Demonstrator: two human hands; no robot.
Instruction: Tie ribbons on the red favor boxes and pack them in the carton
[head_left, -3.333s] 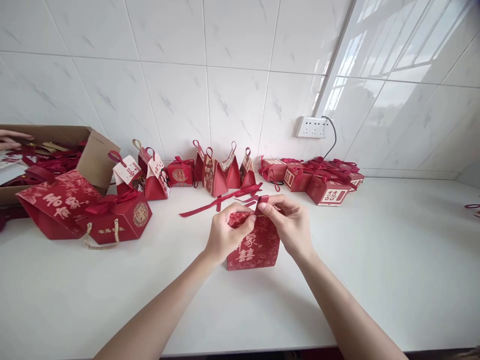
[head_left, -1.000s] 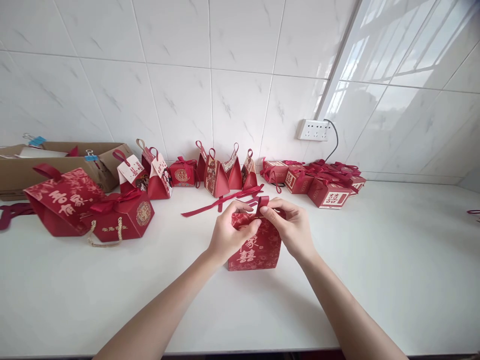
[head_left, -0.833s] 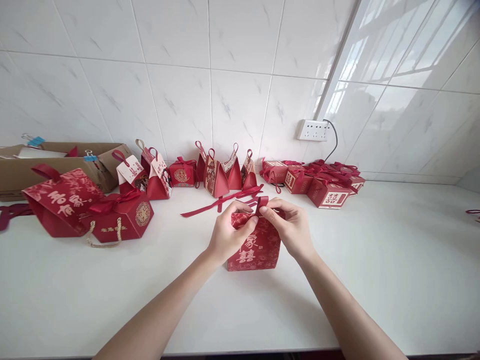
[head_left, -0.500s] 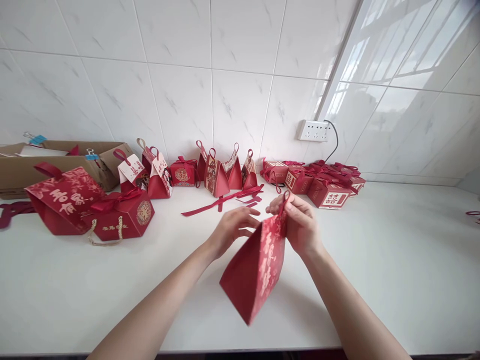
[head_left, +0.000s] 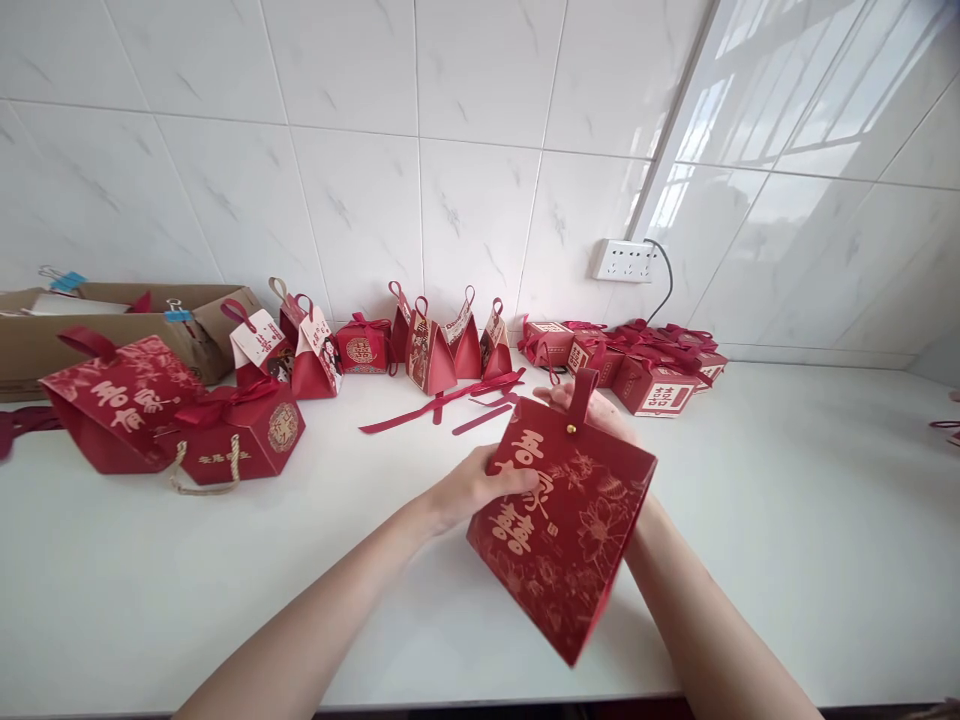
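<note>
A red gift box (head_left: 592,520) with gold lettering, flower prints and a tapered top is held above the counter, its printed face toward me. Its ribbon loop handle (head_left: 582,398) stands up above a small gold stud. My left hand (head_left: 480,490) is closed on the left side of the box, thumb flat on the printed face and the other fingers hidden behind. Behind the top of the box is my right hand (head_left: 611,415), mostly covered; the fingers that show past the handle look stretched out. Whether it touches the back of the box is hidden.
A similar large box (head_left: 127,400) and a hexagonal box with rope handles (head_left: 244,440) stand left, before a cardboard carton (head_left: 247,295). Small gift boxes (head_left: 431,355) line the wall. Loose ribbons (head_left: 442,398) lie mid-counter; ribboned boxes (head_left: 652,385) cluster right, below a socket strip (head_left: 626,262).
The gift box has turned so its printed face is toward me. My left hand has taken hold of its side. My right hand has let go of the loop and moved behind the box.
</note>
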